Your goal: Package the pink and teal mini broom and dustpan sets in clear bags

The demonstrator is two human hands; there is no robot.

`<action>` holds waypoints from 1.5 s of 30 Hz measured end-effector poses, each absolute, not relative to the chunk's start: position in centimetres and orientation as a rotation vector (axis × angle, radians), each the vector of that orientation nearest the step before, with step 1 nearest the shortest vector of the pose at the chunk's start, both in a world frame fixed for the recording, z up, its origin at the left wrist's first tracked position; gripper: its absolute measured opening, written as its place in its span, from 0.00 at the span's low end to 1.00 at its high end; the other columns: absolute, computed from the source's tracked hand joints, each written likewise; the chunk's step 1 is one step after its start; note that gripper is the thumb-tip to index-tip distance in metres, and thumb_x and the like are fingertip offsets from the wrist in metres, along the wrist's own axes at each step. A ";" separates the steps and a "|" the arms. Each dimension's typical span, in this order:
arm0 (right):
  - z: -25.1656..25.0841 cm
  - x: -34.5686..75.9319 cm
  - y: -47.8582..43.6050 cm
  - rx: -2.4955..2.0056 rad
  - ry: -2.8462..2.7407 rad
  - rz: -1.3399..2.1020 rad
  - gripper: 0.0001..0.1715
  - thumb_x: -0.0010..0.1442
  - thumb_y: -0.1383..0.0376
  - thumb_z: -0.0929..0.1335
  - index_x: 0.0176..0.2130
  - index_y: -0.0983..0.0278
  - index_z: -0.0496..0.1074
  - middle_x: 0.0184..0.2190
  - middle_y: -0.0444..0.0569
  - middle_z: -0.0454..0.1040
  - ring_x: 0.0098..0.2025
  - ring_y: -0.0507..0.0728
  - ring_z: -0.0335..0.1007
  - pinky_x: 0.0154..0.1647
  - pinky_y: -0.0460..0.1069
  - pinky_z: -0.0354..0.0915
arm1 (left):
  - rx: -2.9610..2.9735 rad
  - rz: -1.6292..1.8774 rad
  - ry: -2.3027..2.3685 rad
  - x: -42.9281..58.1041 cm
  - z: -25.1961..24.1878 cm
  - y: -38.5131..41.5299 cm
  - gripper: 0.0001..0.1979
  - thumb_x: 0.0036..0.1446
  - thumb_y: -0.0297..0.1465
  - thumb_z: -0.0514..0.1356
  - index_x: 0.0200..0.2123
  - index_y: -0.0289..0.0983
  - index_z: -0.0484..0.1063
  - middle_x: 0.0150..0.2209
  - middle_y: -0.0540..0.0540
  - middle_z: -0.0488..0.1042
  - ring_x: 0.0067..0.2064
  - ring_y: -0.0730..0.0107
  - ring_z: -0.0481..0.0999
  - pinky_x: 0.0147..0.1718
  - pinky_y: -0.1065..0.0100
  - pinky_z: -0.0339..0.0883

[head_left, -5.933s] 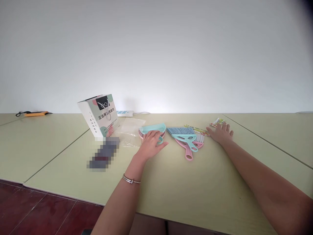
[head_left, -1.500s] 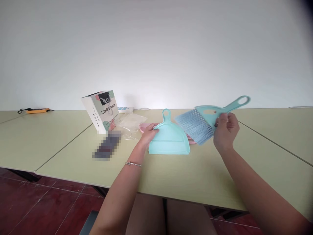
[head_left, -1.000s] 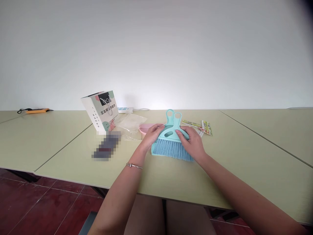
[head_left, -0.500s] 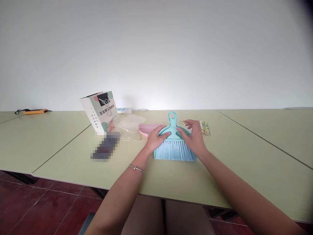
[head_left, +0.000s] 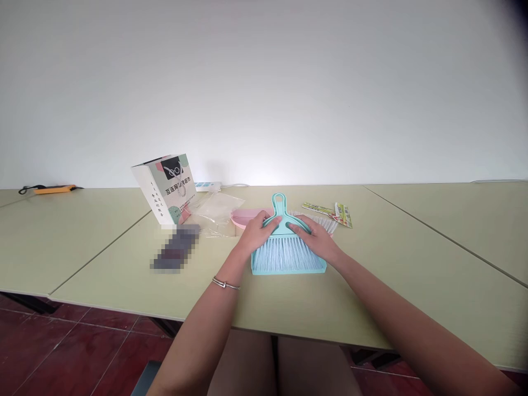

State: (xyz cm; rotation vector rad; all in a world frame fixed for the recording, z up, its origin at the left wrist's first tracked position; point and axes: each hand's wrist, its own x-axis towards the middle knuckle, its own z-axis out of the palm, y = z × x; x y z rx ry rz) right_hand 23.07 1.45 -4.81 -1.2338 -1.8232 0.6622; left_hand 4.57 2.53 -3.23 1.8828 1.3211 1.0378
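Observation:
A mint-green hand brush [head_left: 285, 254] with pale blue bristles lies against a matching dustpan [head_left: 289, 271], whose front lip shows below the bristles. My left hand [head_left: 258, 234] grips the left side of the pair, its thumb pressed on the brush head. On the right side my right hand [head_left: 317, 236] holds them the same way, thumb on the brush and fingers behind. The looped handle points away from me. Behind them lie a pink dustpan [head_left: 243, 216] and a brush with whitish bristles [head_left: 328, 221], both partly hidden.
A printed paper bag [head_left: 165, 190] stands at the left, near clear plastic wrapping [head_left: 218, 209]. A blurred dark object [head_left: 176, 250] lies in front of it. Green printed cards [head_left: 343, 214] lie right of the brushes. An orange item [head_left: 53, 189] with a black strap is far left.
The green brush and dustpan have shifted slightly left and tilted, so the pan's front lip now shows. My right hand's fingers have lowered around the right edge, uncovering the whitish bristles behind.

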 end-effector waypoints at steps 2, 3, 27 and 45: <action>-4.8 23.0 1.3 -1.249 -1.853 0.653 0.20 0.60 0.50 0.60 0.44 0.58 0.69 0.39 0.47 0.75 0.43 0.60 0.71 0.43 0.54 0.65 | 1.903 0.974 1.304 4.4 -3.0 2.5 0.22 0.55 0.51 0.50 0.27 0.38 0.63 0.27 0.51 0.66 0.32 0.69 0.65 0.32 0.69 0.57; -4.9 23.0 1.3 -1.258 -1.869 0.647 0.20 0.60 0.50 0.60 0.45 0.58 0.68 0.38 0.47 0.75 0.42 0.60 0.71 0.41 0.54 0.65 | 1.914 0.955 1.273 4.4 -2.9 2.6 0.22 0.56 0.51 0.49 0.27 0.38 0.64 0.27 0.51 0.66 0.31 0.69 0.65 0.32 0.69 0.57; -8.9 34.5 7.6 -1.997 -1.488 0.022 0.25 0.48 0.66 0.66 0.48 0.64 0.69 0.50 0.65 0.68 0.54 0.73 0.62 0.46 0.67 0.61 | 1.916 0.976 1.289 4.1 -3.4 2.9 0.21 0.56 0.49 0.49 0.30 0.38 0.71 0.28 0.50 0.70 0.32 0.69 0.67 0.33 0.69 0.59; -4.5 29.5 4.1 -1.506 -1.257 0.035 0.09 0.54 0.61 0.65 0.37 0.61 0.70 0.40 0.51 0.75 0.42 0.60 0.71 0.40 0.54 0.65 | 1.210 1.222 1.252 4.3 -3.1 3.1 0.17 0.51 0.44 0.59 0.34 0.35 0.73 0.34 0.45 0.75 0.38 0.64 0.73 0.40 0.65 0.65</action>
